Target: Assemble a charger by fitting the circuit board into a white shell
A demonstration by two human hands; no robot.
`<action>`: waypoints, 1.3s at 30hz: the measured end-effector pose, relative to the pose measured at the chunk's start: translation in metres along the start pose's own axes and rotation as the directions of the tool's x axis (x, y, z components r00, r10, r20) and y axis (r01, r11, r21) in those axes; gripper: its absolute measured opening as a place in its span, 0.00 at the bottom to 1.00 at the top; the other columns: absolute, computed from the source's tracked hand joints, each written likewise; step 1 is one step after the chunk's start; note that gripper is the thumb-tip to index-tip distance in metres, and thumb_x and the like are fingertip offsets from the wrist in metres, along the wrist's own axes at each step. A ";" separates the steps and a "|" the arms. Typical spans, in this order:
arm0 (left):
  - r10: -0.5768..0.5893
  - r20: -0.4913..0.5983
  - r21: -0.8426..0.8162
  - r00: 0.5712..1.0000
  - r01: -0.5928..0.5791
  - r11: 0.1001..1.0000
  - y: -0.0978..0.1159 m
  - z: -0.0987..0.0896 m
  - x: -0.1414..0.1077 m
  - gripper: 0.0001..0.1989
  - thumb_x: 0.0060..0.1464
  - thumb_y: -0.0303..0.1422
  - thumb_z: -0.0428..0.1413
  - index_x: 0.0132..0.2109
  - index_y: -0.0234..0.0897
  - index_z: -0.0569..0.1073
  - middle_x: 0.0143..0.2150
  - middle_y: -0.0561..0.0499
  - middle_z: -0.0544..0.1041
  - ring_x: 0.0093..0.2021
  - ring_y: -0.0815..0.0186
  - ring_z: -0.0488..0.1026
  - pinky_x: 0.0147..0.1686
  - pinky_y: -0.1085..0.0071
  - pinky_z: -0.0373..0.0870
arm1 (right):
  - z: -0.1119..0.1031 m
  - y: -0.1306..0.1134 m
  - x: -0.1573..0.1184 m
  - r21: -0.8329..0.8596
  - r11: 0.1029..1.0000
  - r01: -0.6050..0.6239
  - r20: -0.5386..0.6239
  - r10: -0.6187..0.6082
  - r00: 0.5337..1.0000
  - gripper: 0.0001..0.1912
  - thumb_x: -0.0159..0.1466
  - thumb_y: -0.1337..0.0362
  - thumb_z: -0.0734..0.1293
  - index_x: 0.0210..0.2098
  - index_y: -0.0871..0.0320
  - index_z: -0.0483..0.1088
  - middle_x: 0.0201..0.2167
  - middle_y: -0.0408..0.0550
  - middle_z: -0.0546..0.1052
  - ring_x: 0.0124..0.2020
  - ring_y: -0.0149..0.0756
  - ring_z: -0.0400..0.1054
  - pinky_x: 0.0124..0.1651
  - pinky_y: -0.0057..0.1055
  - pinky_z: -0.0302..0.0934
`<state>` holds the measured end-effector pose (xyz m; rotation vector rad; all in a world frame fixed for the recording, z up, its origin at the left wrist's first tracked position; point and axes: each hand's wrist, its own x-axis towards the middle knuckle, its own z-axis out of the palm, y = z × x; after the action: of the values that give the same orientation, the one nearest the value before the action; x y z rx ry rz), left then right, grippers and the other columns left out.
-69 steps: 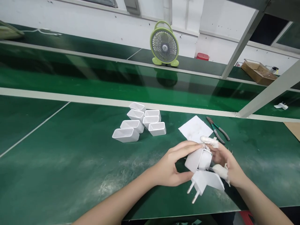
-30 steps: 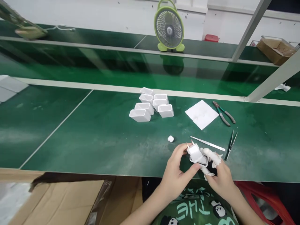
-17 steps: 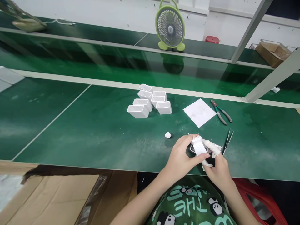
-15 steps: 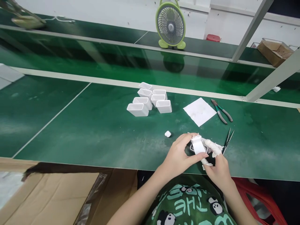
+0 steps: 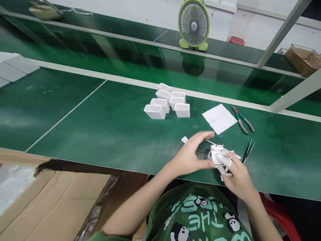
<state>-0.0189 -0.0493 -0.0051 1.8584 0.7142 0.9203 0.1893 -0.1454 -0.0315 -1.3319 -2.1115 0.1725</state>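
The right hand (image 5: 238, 175), its fingers wrapped in white tape, closes its grip on a white charger plug (image 5: 217, 154) just above the near edge of the green surface (image 5: 100, 134). The left hand (image 5: 192, 155) curves half-open beside the plug, thumb touching it. Behind lie white shells (image 5: 167, 104), a paper square (image 5: 219, 118), pliers (image 5: 242, 119) and tweezers (image 5: 248, 151).

Casings (image 5: 167, 103) left of paper sheet (image 5: 219, 118), pliers (image 5: 242, 119) right of it.
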 end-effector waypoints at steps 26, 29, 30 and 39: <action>0.344 -0.093 0.067 0.934 -0.339 0.938 -0.027 -0.029 0.017 0.13 0.65 0.36 0.43 0.40 0.35 0.69 0.35 0.46 0.74 0.37 0.63 0.71 0.40 0.66 0.69 | -0.013 -0.012 -0.014 -0.083 0.992 -0.092 -0.104 0.083 0.991 0.27 0.57 0.68 0.68 0.56 0.48 0.64 0.48 0.57 0.73 0.47 0.57 0.71 0.38 0.47 0.72; 0.337 -0.096 0.047 0.937 -0.333 0.942 -0.028 -0.029 0.017 0.12 0.66 0.35 0.43 0.40 0.34 0.69 0.35 0.46 0.74 0.37 0.63 0.71 0.40 0.67 0.69 | -0.001 -0.010 -0.008 -0.055 0.997 -0.046 -0.034 0.044 0.998 0.31 0.57 0.73 0.66 0.58 0.48 0.63 0.45 0.55 0.73 0.45 0.51 0.72 0.40 0.44 0.72; 0.334 -0.086 0.040 0.939 -0.331 0.943 -0.028 -0.029 0.017 0.12 0.66 0.34 0.44 0.40 0.34 0.69 0.35 0.46 0.74 0.37 0.64 0.70 0.40 0.67 0.69 | 0.003 -0.009 -0.007 -0.046 0.999 -0.024 -0.017 0.023 1.000 0.32 0.57 0.75 0.65 0.60 0.49 0.62 0.44 0.54 0.72 0.44 0.49 0.72 0.41 0.43 0.71; 0.490 0.074 0.001 0.869 -0.491 0.871 -0.031 -0.025 0.013 0.19 0.62 0.40 0.51 0.55 0.33 0.63 0.46 0.40 0.71 0.43 0.61 0.71 0.41 0.65 0.74 | 0.008 -0.023 -0.005 0.243 0.954 -0.176 -0.109 0.207 0.972 0.31 0.60 0.75 0.65 0.60 0.49 0.61 0.49 0.53 0.72 0.49 0.43 0.71 0.47 0.39 0.70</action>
<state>-0.0358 -0.0147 -0.0215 2.1240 0.1971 1.1579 0.1687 -0.1587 -0.0298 -1.3662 -1.7888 0.3889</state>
